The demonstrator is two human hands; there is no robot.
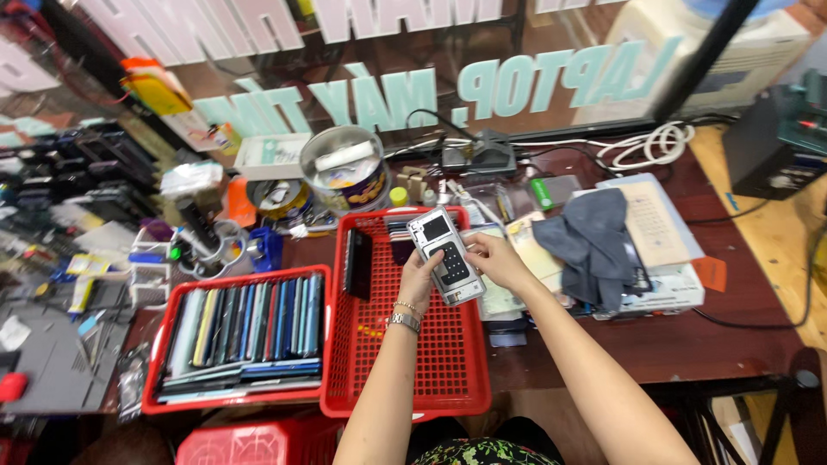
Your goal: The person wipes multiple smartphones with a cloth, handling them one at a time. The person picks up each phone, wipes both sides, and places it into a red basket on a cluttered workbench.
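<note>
Phone shell (444,256), silver with dark inner plates, held up over the far end of the red basket (405,379), back side open to camera. Left hand (419,277) clamps its lower left edge, fingers closed on it; wrist has a bracelet and watch (403,320). Right hand (495,258) pinches the right edge, fingers shut on the shell too. Basket under it holds a few dark phones (357,263) stood at the far wall. Second red basket (159,344) just left, packed with phones on edge. Grey cloth (590,241) lies right of the hands on a stack of boxes. Round tin (345,172) behind the baskets
</note>
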